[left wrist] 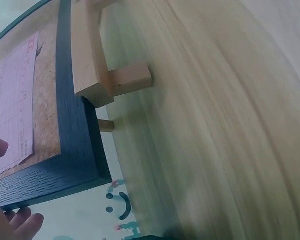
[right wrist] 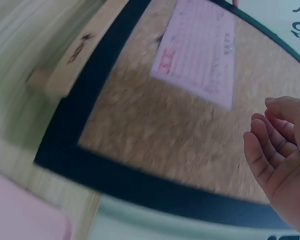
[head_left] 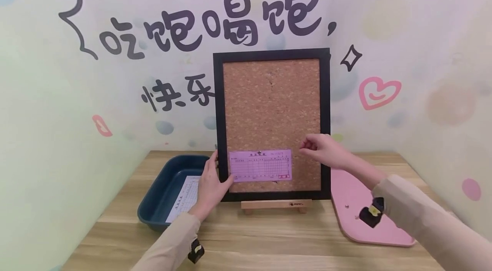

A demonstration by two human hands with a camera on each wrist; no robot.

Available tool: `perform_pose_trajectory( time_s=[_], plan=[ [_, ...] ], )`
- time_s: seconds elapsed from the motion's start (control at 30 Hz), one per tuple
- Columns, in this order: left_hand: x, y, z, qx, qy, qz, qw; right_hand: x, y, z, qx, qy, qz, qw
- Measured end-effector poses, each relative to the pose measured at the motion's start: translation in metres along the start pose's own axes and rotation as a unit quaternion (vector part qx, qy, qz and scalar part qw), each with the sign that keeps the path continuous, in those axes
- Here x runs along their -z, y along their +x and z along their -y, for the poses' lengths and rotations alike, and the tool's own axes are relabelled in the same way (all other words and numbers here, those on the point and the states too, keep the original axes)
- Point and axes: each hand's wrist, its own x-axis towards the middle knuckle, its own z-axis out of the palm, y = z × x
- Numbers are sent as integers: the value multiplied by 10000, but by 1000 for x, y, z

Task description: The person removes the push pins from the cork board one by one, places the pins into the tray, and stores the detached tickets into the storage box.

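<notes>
A black-framed cork board [head_left: 272,113] stands upright on a small wooden easel [head_left: 274,204]. A purple printed form [head_left: 261,166] lies against its lower left part, with a small dark pin [head_left: 259,152] at the form's top edge. My left hand [head_left: 211,183] grips the frame's lower left edge, thumb in front beside the form and fingers behind the frame, as the left wrist view also shows. In front of the cork, to the form's right, is my right hand [head_left: 323,149]. Its fingers [right wrist: 262,155] are loosely curled and nothing shows between them.
On the left of the wooden table [head_left: 276,241] sits a dark blue tray [head_left: 144,211] with white printed forms [head_left: 186,198] in it. A pink tray [head_left: 373,228] at right holds a small pin [head_left: 347,206]. Behind the board rises a wall with lettering.
</notes>
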Motion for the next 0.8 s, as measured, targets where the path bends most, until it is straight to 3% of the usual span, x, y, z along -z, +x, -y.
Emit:
perform_pose_trajectory(
  time_s=[0.33,0.8],
  plan=[
    [-8,-2,1,-465,283,-413,9977,-26,28,17,142,18,-66,9999],
    [-13,-4,3,-352,266,-418,9982,-62,48,28,348,86,-268,9990]
  ],
)
